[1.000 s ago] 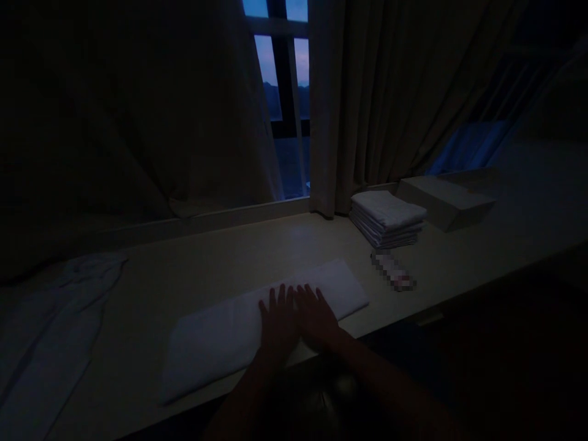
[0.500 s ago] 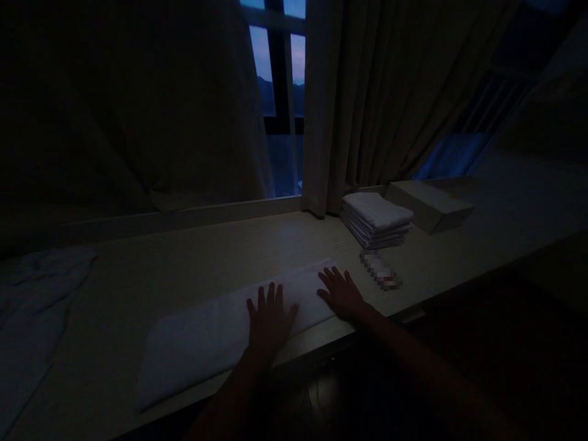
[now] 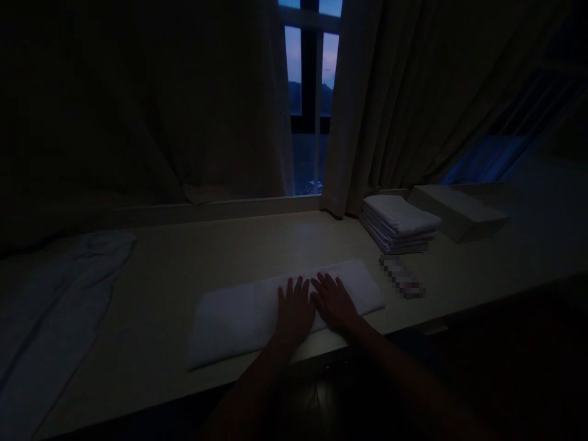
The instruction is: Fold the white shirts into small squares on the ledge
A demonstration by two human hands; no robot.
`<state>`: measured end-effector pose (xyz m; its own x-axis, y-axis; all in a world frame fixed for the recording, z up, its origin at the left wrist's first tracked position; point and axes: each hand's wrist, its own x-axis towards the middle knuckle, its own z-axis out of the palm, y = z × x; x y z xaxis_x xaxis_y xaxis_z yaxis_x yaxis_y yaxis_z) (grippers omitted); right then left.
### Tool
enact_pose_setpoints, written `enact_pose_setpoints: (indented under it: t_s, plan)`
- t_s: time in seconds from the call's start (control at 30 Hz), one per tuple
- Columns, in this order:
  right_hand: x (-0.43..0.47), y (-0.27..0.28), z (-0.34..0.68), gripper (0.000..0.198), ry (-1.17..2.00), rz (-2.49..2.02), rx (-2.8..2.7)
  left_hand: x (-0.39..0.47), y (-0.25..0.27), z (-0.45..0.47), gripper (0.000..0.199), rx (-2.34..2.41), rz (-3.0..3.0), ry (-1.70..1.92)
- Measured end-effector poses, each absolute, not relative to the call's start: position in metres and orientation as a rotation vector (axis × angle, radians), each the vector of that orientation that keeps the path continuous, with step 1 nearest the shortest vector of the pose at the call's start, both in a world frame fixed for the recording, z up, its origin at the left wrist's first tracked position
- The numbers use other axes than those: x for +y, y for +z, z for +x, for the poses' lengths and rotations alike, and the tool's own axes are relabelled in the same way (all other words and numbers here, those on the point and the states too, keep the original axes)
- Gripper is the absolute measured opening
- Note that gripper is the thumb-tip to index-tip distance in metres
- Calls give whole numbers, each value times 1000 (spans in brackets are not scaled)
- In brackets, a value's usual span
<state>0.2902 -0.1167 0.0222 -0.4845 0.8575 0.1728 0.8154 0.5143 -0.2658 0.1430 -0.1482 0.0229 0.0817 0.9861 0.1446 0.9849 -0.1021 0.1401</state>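
- dark curtains (image 3: 184, 122): hanging from 10 to 2 o'clock, clock centred on the view, parted at 12
- worktop (image 3: 151, 306): pale, stretching from 8 round to 3 o'clock
- loose cloth (image 3: 64, 306): whitish, rumpled, on the worktop at 8 o'clock
- folded white cloth (image 3: 229, 321): a long flat strip at 6 o'clock on the worktop, under both hands
- pale box (image 3: 452, 202): at 3 o'clock
- stack of folded cloths (image 3: 399, 214): at 3 o'clock, nearer the centre
- left hand (image 3: 296, 312): at 6 o'clock, released, fingers spread flat on the strip
- right hand (image 3: 335, 303): at 5 o'clock, likewise released, just beside the left
- small item (image 3: 402, 278): pixelated, at 4 o'clock
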Motion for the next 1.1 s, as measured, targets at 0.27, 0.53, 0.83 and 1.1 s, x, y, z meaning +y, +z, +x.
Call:
enact_pose_setpoints:
  t_s: [0.27, 0.53, 0.83, 1.1]
  plan:
    - [-118, 21, 288, 61, 202, -1430, -2516, -202, 31, 56, 69, 2011, 2420, 263]
    - [-116, 14, 287, 63, 128, -1448, -2556, -229, 27, 1, 62, 2147, 2307, 238]
    - [-116, 10, 285, 64, 65, -1473, -2590, -229, 19, -47, 61, 2372, 2093, 320]
    - [-124, 25, 243, 67, 75, -1438, -2625, -231, 20, -39, 62, 2426, 2082, 398]
